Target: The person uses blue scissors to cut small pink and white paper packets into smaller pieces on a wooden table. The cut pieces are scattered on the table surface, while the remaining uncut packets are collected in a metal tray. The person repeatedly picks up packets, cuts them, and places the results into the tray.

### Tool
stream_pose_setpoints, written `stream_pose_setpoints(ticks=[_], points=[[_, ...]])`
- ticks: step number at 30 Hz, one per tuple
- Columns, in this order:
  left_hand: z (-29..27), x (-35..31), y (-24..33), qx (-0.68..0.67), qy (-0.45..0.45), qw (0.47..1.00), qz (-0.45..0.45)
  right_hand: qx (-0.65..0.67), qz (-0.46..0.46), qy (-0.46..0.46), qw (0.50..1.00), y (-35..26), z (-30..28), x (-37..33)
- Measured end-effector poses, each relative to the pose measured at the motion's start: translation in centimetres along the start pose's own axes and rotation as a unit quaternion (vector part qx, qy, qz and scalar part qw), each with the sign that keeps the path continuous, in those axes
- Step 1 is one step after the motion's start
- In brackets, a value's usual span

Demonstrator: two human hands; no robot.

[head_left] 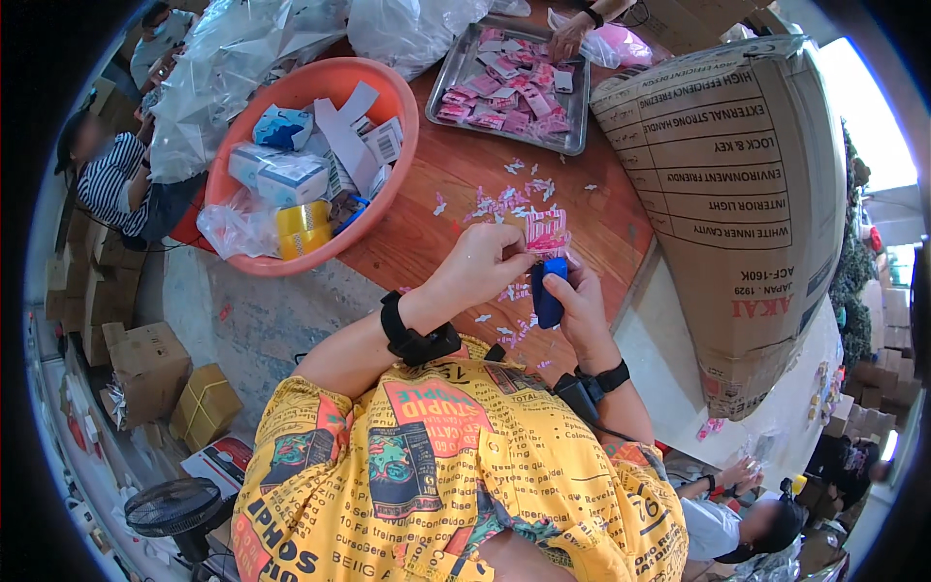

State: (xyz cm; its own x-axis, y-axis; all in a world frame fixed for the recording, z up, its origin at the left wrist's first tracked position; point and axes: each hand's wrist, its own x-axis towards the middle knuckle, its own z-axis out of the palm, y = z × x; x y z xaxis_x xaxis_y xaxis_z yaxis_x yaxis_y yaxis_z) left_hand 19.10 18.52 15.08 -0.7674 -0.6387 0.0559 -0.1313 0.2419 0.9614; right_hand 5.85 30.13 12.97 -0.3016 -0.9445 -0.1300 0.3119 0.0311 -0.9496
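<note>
Above the near part of the tabletop (427, 184), the left hand (475, 267) pinches a pink-and-white card (546, 235) and the right hand (584, 306) grips a blue-handled punch (546, 307) (probably; its mouth is hidden), so a loosened pinch could skew it.

White glare at right, black curved rim

Overexposed light (878, 107) fills the upper right, beyond the large carton (718, 165). Plastic sheeting (228, 82) glints at upper left. Straight edges bow toward the rim; a striped-shirted person's head (87, 136) is blurred.
</note>
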Motion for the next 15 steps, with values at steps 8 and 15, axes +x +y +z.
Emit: stream_pose_setpoints(ticks=[8,15], points=[[0.24,0.15,0.14,-0.014,-0.01,1.0,-0.017,0.011,0.027,0.008,1.0,-0.24,-0.15,-0.24],[0.28,0.37,-0.42,-0.041,-0.035,0.998,-0.028,0.005,0.023,0.012,1.0,0.05,-0.64,-0.12]])
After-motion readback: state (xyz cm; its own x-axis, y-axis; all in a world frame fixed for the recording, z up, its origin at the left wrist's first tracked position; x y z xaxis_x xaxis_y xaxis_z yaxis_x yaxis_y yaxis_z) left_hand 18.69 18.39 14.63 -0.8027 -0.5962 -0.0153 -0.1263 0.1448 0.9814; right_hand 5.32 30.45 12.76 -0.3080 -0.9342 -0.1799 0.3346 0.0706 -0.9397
